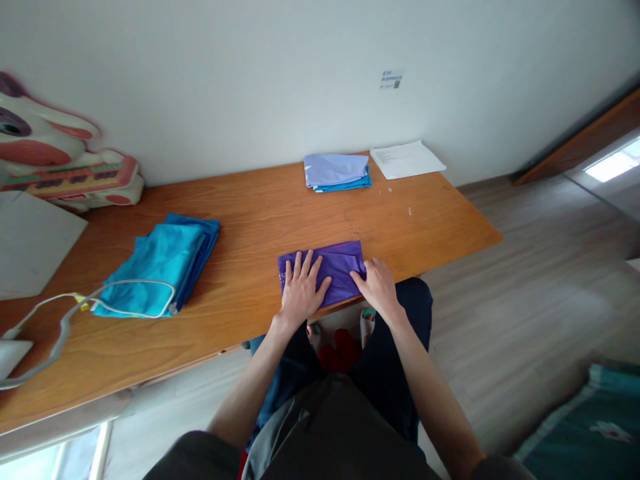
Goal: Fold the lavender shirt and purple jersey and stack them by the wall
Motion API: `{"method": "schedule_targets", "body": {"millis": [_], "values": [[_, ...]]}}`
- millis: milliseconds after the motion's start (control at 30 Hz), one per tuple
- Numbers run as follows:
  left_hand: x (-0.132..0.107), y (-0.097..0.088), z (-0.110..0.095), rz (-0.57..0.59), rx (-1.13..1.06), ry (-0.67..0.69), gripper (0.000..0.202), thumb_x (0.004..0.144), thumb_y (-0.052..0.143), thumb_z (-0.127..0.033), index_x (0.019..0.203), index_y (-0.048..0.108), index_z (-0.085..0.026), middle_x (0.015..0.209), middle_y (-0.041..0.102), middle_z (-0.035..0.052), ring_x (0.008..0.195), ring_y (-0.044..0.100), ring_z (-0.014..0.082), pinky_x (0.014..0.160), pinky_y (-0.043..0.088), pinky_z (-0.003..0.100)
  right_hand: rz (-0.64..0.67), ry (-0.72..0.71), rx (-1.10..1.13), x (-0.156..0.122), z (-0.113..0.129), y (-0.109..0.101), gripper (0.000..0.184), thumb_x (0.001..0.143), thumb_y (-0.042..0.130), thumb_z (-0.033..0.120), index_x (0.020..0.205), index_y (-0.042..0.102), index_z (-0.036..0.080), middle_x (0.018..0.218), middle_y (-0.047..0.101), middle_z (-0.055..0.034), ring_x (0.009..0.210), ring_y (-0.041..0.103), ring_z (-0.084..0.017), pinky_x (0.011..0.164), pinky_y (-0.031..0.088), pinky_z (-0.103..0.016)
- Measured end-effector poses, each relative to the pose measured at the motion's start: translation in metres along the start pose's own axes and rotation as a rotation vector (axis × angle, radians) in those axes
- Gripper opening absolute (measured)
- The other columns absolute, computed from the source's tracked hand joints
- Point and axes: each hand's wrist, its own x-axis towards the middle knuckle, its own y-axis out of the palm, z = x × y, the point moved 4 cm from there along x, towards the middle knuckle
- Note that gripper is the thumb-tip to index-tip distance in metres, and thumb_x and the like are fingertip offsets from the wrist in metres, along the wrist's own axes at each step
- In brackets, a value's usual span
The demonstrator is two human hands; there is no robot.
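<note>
A folded purple cloth (336, 261) lies at the near edge of the wooden table (260, 227). My left hand (301, 288) rests flat on its left half, fingers spread and open. At the cloth's right end my right hand (377, 285) presses down, fingers curled on the fabric's edge.
A pile of turquoise and blue cloths (163, 267) lies at the left, with a grey cable (65, 320) across it. A folded lilac and teal stack (337, 172) and white papers (406, 159) sit by the wall. A toy (60, 167) and a grey laptop (30, 243) are far left.
</note>
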Motion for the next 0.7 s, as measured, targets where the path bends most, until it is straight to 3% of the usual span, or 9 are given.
{"method": "schedule_targets", "body": {"millis": [100,167,300,367,467,567,700], "values": [[-0.001,0.005,-0.003,0.070,0.026,0.072,0.067,0.105,0.050,-0.053,0.165,0.041,-0.027,0.175,0.030,0.0065,0.165,0.014,0.0378,0.134,0.011,0.066,-0.068,0.052,0.047,-0.027,0.009,-0.002,0.031,0.101,0.054,0.054,0.100,0.066,0.025,0.107,0.069,-0.0155,0.112,0.064,-0.038,0.101,0.051,-0.053],[-0.004,0.004,-0.003,0.123,0.028,0.130,0.067,0.105,0.051,-0.054,0.166,0.040,-0.029,0.176,0.028,0.0047,0.165,0.013,0.0366,0.134,0.011,0.064,-0.117,0.114,0.200,-0.052,0.012,0.002,0.028,0.100,0.057,0.054,0.095,0.063,0.028,0.104,0.069,-0.0126,0.107,0.066,-0.035,0.098,0.054,-0.052],[-0.007,0.000,0.000,0.244,0.024,0.259,0.067,0.105,0.050,-0.054,0.168,0.036,-0.033,0.177,0.026,0.0022,0.166,0.013,0.0343,0.135,0.011,0.063,-0.239,0.352,0.748,-0.101,0.010,0.029,0.025,0.093,0.067,0.055,0.099,0.062,0.030,0.109,0.072,-0.0076,0.106,0.070,-0.031,0.100,0.058,-0.052],[-0.006,-0.001,0.000,0.285,0.019,0.311,0.067,0.106,0.049,-0.054,0.168,0.034,-0.033,0.177,0.026,0.0022,0.166,0.013,0.0337,0.135,0.010,0.062,-0.230,0.501,1.057,-0.117,0.007,0.048,0.027,0.090,0.070,0.052,0.108,0.063,0.032,0.113,0.075,-0.0048,0.109,0.073,-0.031,0.101,0.060,-0.055],[-0.003,-0.001,0.001,0.313,-0.014,0.372,0.068,0.105,0.051,-0.056,0.168,0.035,-0.034,0.177,0.026,0.0025,0.166,0.013,0.0337,0.135,0.009,0.061,-0.044,0.657,1.400,-0.122,0.009,0.064,0.034,0.089,0.072,0.052,0.116,0.067,0.033,0.119,0.079,-0.0045,0.113,0.076,-0.033,0.098,0.064,-0.056],[-0.001,-0.002,0.000,0.342,-0.052,0.422,0.069,0.104,0.052,-0.059,0.167,0.038,-0.034,0.176,0.027,0.0021,0.165,0.014,0.0333,0.135,0.009,0.060,0.123,0.723,1.484,-0.117,0.009,0.058,0.037,0.086,0.078,0.051,0.116,0.073,0.031,0.119,0.080,-0.0063,0.110,0.078,-0.034,0.094,0.066,-0.055],[0.008,0.001,-0.007,0.376,-0.113,0.433,0.066,0.106,0.047,-0.058,0.166,0.038,-0.033,0.175,0.029,0.0023,0.166,0.014,0.0303,0.136,0.007,0.058,0.078,0.626,1.347,-0.096,-0.007,0.030,0.037,0.077,0.089,0.042,0.110,0.081,0.027,0.113,0.082,-0.0072,0.108,0.078,-0.035,0.104,0.061,-0.055]]}}
